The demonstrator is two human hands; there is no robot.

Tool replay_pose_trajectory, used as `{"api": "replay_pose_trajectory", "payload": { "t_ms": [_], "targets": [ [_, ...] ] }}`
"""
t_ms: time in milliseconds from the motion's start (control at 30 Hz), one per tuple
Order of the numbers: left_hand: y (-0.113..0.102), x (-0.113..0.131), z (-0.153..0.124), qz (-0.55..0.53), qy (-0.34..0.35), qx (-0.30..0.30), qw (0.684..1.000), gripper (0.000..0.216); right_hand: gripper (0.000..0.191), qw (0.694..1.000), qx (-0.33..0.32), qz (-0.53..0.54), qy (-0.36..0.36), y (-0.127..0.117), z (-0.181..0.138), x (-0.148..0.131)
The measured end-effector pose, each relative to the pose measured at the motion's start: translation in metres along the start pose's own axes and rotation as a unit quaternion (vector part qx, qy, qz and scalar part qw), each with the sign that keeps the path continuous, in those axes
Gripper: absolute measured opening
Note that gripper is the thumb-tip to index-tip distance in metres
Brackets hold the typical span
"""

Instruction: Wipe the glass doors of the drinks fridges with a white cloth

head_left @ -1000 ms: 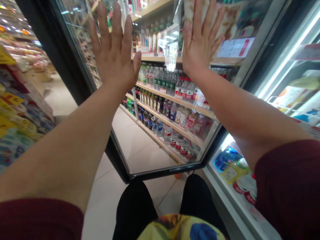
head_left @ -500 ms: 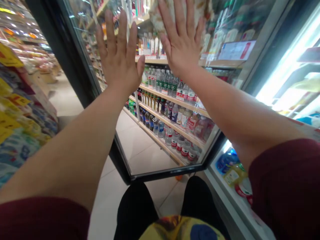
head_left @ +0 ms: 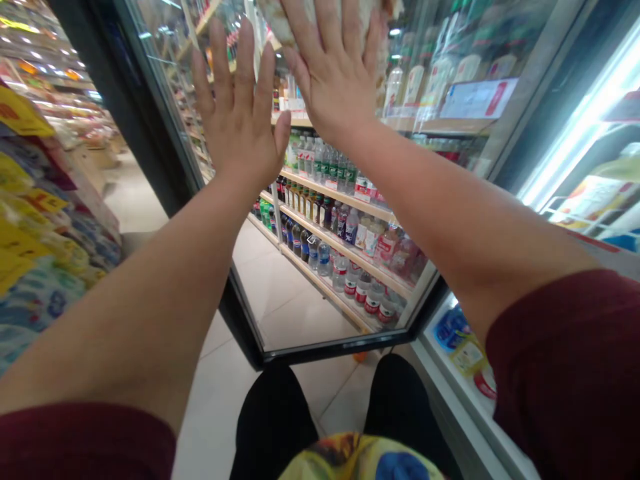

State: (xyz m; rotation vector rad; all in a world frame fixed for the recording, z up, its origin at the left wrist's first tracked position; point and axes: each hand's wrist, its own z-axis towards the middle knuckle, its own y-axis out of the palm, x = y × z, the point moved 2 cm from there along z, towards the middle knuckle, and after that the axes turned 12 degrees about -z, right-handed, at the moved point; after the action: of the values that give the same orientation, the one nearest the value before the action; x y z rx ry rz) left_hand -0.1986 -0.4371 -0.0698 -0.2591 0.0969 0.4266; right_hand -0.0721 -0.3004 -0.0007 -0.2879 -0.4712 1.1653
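My left hand (head_left: 240, 127) is raised with its fingers spread, palm flat toward the glass door (head_left: 300, 313) of an open fridge. Just to its right and a little higher, my right hand (head_left: 333, 73) lies flat with straight fingers on a beige patterned cloth (head_left: 273, 17), pressing it against the glass. Most of the cloth is hidden behind that hand and cut off by the top edge. Both forearms are bare, with dark red sleeves near the elbows.
Through the glass I see shelves of drink bottles (head_left: 340, 227). The lit fridge interior (head_left: 590, 193) with packaged goods is at the right. A rack of colourful packets (head_left: 30, 233) stands on the left, tiled floor (head_left: 210, 400) between. My dark trousers show below.
My right hand has slid the cloth leftward over the glass, ending close beside my left hand. My left hand has barely shifted.
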Motion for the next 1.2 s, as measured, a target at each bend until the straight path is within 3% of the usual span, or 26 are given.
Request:
{"api": "replay_pose_trajectory", "payload": {
  "t_ms": [167, 300, 433, 467, 633, 833, 1033, 1200],
  "targets": [
    [0.0, 0.002, -0.002, 0.046, -0.014, -0.005, 0.999, 0.091, 0.057, 0.998, -0.003, -0.029, -0.052, 0.005, 0.0, 0.013],
    [0.0, 0.003, -0.002, 0.064, 0.019, -0.005, 0.998, 0.087, 0.059, 0.998, 0.051, -0.032, -0.034, 0.012, -0.016, 0.022],
    [0.001, 0.001, -0.003, 0.11, 0.057, 0.009, 0.992, 0.089, 0.059, 0.987, 0.103, -0.032, -0.117, 0.015, -0.03, 0.028],
    [0.0, 0.001, -0.003, 0.102, 0.053, 0.008, 0.993, 0.087, 0.06, 0.988, 0.103, -0.028, -0.114, 0.016, -0.031, 0.031],
    [-0.002, 0.001, -0.002, 0.028, 0.031, -0.006, 0.999, 0.075, 0.061, 0.994, 0.095, -0.027, 0.036, 0.019, -0.04, 0.044],
    [-0.005, 0.002, -0.002, 0.092, 0.015, -0.014, 0.996, 0.079, 0.069, 0.987, 0.038, -0.011, -0.154, 0.032, -0.049, 0.073],
    [-0.003, 0.0, -0.002, 0.078, -0.002, -0.016, 0.997, 0.084, 0.074, 0.997, 0.075, -0.007, 0.034, 0.046, -0.068, 0.092],
    [-0.001, -0.003, -0.002, 0.013, 0.005, -0.012, 1.0, 0.083, 0.069, 0.995, 0.033, 0.025, -0.088, 0.059, -0.081, 0.105]
  ]
}}
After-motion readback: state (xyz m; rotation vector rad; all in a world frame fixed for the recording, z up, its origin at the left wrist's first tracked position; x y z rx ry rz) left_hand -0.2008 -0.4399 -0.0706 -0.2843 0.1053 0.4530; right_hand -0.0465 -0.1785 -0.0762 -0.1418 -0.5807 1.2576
